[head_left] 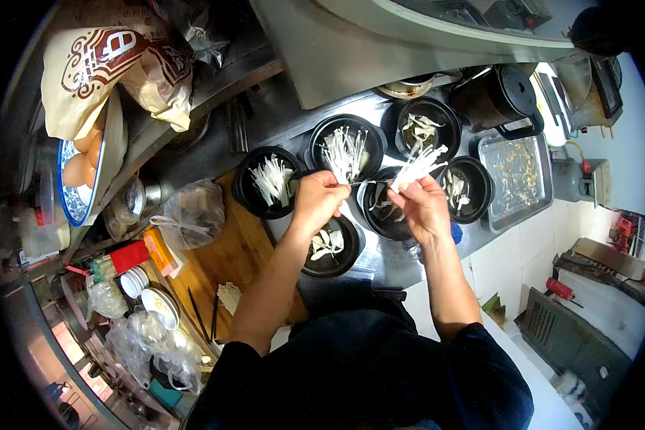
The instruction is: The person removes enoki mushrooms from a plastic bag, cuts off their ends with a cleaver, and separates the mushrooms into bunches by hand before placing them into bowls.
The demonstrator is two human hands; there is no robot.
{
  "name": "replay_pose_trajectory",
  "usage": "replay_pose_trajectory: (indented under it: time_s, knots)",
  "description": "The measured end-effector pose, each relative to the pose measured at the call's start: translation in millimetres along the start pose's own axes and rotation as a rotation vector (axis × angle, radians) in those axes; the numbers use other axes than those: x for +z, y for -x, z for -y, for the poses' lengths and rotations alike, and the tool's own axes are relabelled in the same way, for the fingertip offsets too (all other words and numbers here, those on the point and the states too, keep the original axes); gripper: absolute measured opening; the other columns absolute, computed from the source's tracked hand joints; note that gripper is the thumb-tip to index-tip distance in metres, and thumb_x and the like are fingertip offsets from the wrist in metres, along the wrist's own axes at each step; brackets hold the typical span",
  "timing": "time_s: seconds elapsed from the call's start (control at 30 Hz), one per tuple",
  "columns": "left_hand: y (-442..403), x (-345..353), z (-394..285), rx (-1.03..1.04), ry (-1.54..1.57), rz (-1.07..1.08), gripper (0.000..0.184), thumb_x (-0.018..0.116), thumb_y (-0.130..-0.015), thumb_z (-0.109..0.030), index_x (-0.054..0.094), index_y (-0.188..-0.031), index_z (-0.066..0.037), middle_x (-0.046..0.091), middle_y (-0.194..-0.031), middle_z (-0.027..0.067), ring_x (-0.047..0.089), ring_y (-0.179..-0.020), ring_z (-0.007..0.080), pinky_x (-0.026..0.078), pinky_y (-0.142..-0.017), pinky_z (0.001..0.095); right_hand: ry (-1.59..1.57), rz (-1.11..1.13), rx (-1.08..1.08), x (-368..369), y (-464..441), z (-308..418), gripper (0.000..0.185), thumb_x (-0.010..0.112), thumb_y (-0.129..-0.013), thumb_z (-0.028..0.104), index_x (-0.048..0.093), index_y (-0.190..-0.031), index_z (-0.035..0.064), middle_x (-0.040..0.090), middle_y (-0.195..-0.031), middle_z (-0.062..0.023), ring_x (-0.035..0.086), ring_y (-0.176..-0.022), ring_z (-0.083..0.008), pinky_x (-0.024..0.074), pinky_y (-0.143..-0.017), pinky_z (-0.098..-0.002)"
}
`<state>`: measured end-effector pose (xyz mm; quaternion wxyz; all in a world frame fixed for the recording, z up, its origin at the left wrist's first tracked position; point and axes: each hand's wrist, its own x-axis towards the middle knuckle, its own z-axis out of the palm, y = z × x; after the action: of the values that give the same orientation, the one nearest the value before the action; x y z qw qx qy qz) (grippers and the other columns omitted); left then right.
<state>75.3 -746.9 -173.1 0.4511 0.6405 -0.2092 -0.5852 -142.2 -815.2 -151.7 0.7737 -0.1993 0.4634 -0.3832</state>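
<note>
Centrally, two bare hands work over a steel table (375, 252) set with dark bowls; clock positions are read from the point midway between the hands. The right hand (413, 198) grips a bundle of enoki mushrooms (421, 165) between thumb and fingers, its caps directed toward one o'clock. The left hand (331, 195) is closed at the fingertips, just beside the bowl at eleven o'clock; whether it pinches a strand cannot be told.

Enoki stand in the bowl at nine o'clock (241, 192) and in the bowl at eleven o'clock (378, 147). Pale pieces lie in the bowls at one (452, 134), three (484, 185) and seven o'clock (353, 248); another bowl (370, 206) shows partly between the hands. Farther out at three o'clock lies a metal tray (486, 166) with scattered scraps, and at two o'clock stands a dark jug (489, 102).

Printed matter: a cream bag (118, 61) at ten o'clock bears a brown scrolled emblem with a letter-like figure, its wording too distorted to read. An orange box (159, 251), between eight and nine o'clock beside a wooden board (238, 240), carries no legible text at this size.
</note>
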Motion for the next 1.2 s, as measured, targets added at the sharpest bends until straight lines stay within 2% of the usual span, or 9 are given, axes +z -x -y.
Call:
replay_pose_trajectory:
  time_s: [0.3,0.4,0.47,0.6,0.7,0.77,1.03,1.13,1.2]
  knots:
    - [-33.8,-17.2,-8.9,0.076,-0.67,-0.206,0.015,0.071,-0.08,-0.011,0.069,-0.075,0.003,0.067,-0.061,0.013,0.066,-0.054,0.0189,0.053,-0.053,0.0369,0.034,-0.029,0.004,-12.8,5.4,3.4,0.024,0.068,-0.091,-0.005,0.067,-0.114,-0.0004,0.074,-0.103,-0.0114,0.073,-0.096,-0.0231,0.0638,-0.085,-0.037]
    - [-41.9,-22.1,0.0,0.088,-0.827,-0.197,0.022,0.075,-0.082,-0.016,0.072,-0.086,0.005,0.071,-0.069,0.016,0.068,-0.059,0.0228,0.056,-0.063,0.0394,0.045,-0.025,0.016,-7.0,8.8,4.4,0.025,0.069,-0.09,-0.006,0.067,-0.115,-0.0003,0.073,-0.103,-0.0112,0.073,-0.096,-0.0234,0.0636,-0.086,-0.037]
    - [-48.6,-25.8,19.0,0.341,-0.94,-0.365,0.033,0.078,-0.084,-0.021,0.073,-0.101,0.007,0.073,-0.079,0.0189,0.071,-0.067,0.0255,0.056,-0.071,0.0396,0.048,-0.02,0.019,-4.9,9.1,3.0,0.026,0.07,-0.09,-0.006,0.067,-0.115,-0.0002,0.073,-0.103,-0.011,0.073,-0.096,-0.0235,0.0634,-0.086,-0.0371]
    - [-13.9,-10.8,-13.2,0.196,-0.907,-0.281,0.036,0.074,-0.09,-0.022,0.072,-0.115,0.004,0.076,-0.095,0.0241,0.074,-0.083,0.0345,0.057,-0.081,0.04,0.115,-0.005,0.005,-0.3,9.8,0.2,0.026,0.068,-0.09,-0.007,0.066,-0.114,0.0002,0.072,-0.102,-0.0078,0.072,-0.093,-0.0193,0.0632,-0.086,-0.0353]
    - [1.3,6.0,3.2,0.122,-0.214,0.001,0.028,0.078,-0.091,-0.015,0.074,-0.11,0.005,0.078,-0.094,0.0127,0.071,-0.08,0.0135,0.055,-0.074,0.0268,0.186,0.019,-0.015,-4.0,7.8,-6.5,0.024,0.069,-0.089,-0.008,0.068,-0.113,-0.0003,0.071,-0.1,-0.0055,0.07,-0.087,-0.0139,0.0631,-0.082,-0.0319]
    - [20.3,27.8,-19.1,0.129,-0.228,0.09,0.026,0.079,-0.091,-0.013,0.074,-0.113,0.0,0.075,-0.09,0.005,0.064,-0.071,0.0077,0.051,-0.058,0.0237,0.249,0.024,-0.035,2.6,9.3,-5.7,0.025,0.069,-0.089,-0.008,0.068,-0.113,-0.001,0.072,-0.1,-0.0052,0.069,-0.086,-0.0124,0.0609,-0.08,-0.0283]
    - [11.4,49.5,-25.6,0.085,-0.3,0.223,0.013,0.077,-0.09,-0.008,0.074,-0.098,0.002,0.072,-0.081,0.0046,0.063,-0.065,0.0076,0.049,-0.052,0.0233,0.497,0.09,-0.135,3.8,16.9,7.1,0.038,0.067,-0.091,-0.01,0.062,-0.127,-0.0014,0.073,-0.11,-0.0066,0.069,-0.096,-0.0125,0.0583,-0.085,-0.028]
    - [10.1,54.3,-27.5,0.152,-0.434,0.191,0.015,0.077,-0.086,-0.014,0.076,-0.094,-0.001,0.076,-0.081,0.0126,0.071,-0.07,0.0144,0.056,-0.066,0.0314,0.506,0.108,-0.184,2.0,17.6,8.3,0.041,0.067,-0.09,-0.011,0.06,-0.129,-0.0018,0.073,-0.111,-0.0068,0.069,-0.096,-0.0125,0.058,-0.085,-0.0282]
    - [12.3,58.9,-32.4,0.149,-0.419,0.193,0.008,0.074,-0.088,-0.006,0.073,-0.092,0.001,0.07,-0.075,0.0033,0.059,-0.055,0.0076,0.049,-0.048,0.025,0.525,0.115,-0.204,-0.5,16.9,8.3,0.043,0.067,-0.089,-0.011,0.059,-0.13,-0.0021,0.073,-0.112,-0.0072,0.069,-0.098,-0.0125,0.0575,-0.086,-0.0276]
